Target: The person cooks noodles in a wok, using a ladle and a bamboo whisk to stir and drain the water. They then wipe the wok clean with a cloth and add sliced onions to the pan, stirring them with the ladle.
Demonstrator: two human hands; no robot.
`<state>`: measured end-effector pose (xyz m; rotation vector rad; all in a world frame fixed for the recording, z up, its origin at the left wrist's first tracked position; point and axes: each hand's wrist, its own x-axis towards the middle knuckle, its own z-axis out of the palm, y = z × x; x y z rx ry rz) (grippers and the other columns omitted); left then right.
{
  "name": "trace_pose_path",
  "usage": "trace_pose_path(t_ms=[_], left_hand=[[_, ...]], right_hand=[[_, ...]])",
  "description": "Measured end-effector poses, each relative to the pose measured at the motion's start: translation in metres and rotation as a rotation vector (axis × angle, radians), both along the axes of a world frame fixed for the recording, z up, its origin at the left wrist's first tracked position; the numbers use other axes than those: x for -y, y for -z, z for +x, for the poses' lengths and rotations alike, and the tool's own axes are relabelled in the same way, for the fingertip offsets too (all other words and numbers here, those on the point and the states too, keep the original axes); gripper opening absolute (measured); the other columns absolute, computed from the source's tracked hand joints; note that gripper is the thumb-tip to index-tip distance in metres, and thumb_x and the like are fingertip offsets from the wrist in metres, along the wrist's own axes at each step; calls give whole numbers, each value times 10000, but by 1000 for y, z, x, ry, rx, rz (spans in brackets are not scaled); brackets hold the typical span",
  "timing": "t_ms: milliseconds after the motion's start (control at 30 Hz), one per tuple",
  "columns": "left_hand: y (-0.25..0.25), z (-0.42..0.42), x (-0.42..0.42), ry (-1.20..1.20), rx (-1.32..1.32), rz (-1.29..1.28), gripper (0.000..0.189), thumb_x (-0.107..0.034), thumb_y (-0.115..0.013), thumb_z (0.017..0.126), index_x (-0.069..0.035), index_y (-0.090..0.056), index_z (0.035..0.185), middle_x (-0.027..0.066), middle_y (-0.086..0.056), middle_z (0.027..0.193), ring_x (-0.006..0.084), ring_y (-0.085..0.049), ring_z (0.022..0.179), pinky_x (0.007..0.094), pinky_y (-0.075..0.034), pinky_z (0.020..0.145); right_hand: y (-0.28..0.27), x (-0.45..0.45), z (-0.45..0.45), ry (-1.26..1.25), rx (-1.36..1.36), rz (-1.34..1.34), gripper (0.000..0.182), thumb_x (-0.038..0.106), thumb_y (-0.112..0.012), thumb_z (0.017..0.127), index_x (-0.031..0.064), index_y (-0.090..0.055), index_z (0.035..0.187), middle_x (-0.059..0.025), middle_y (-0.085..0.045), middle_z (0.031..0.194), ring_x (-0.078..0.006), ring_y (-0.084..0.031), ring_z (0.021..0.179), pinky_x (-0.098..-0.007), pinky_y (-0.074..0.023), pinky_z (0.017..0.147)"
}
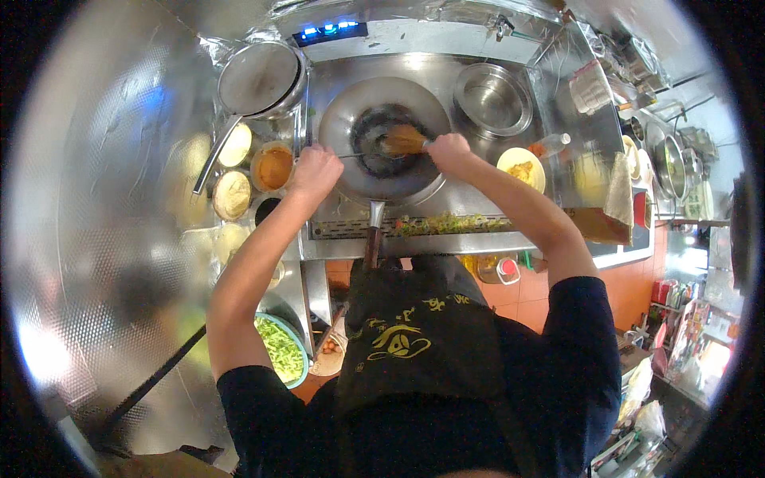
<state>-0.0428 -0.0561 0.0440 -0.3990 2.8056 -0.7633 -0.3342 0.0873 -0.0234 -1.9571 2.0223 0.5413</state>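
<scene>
A large steel wok (340, 125) sits on the stove in front of me, its wooden-ended handle (373, 236) pointing at my apron. My right hand (449, 150) grips a bamboo wok brush (406, 140) at the wok's right side, the bristles down in the dark, wet-looking bottom. At the wok's left rim my left hand (318, 170) is closed on the end of a thin metal utensil (352, 156), whose far end reaches into the wok. What kind of utensil it is, I cannot tell.
Left stand a long-handled pan (259, 80) and tubs, one with orange-brown seasoning (274, 168). A steel pot (493, 100), a yellow bowl with food (521, 169) and a bottle (556, 143) are right. Food scraps (454, 224) lie on the front drain grate. Shredded greens fill a basin (305, 358) lower left.
</scene>
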Motion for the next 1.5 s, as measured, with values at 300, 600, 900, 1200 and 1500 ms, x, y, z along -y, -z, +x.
trace_pose_path(t_ms=[300,600,900,1200,1500], left_hand=[[48,92,23,-536,-163,745,273,-275,-500,991,-78,-682,1047,208,-692,923,419,-660,888,512,-518,754],[127,143,-13,-700,-463,1005,306,-299,-539,989,-47,-696,1062,226,-669,900,403,-647,859,474,-501,732],[141,142,-71,-1243,-752,1622,336,-279,-569,996,24,-680,904,43,-566,639,121,-524,586,301,-417,548],[162,93,-208,-1022,-1020,1245,600,-505,-839,727,-13,-496,712,89,-537,625,202,-501,587,384,-413,545],[172,84,-229,-1077,-1075,1215,461,-368,-809,759,-15,-512,759,108,-526,627,260,-525,565,388,-427,548]], right_hand=[[4,-15,-5,685,621,-553,302,322,-585,925,198,-702,1175,-184,-714,988,-378,-683,927,-465,-552,802],[40,-25,50,637,494,-275,364,297,-552,916,247,-647,1264,-165,-718,996,-375,-686,920,-488,-553,807],[48,-29,34,703,585,-288,328,304,-560,906,241,-705,1194,-165,-716,968,-364,-690,864,-490,-556,769],[-37,-45,54,-136,-11,207,177,233,-631,856,115,-733,940,-107,-732,855,-286,-723,810,-445,-587,648],[-4,-24,60,-47,173,91,217,188,-608,849,93,-734,998,-148,-738,941,-299,-723,865,-453,-589,718]])
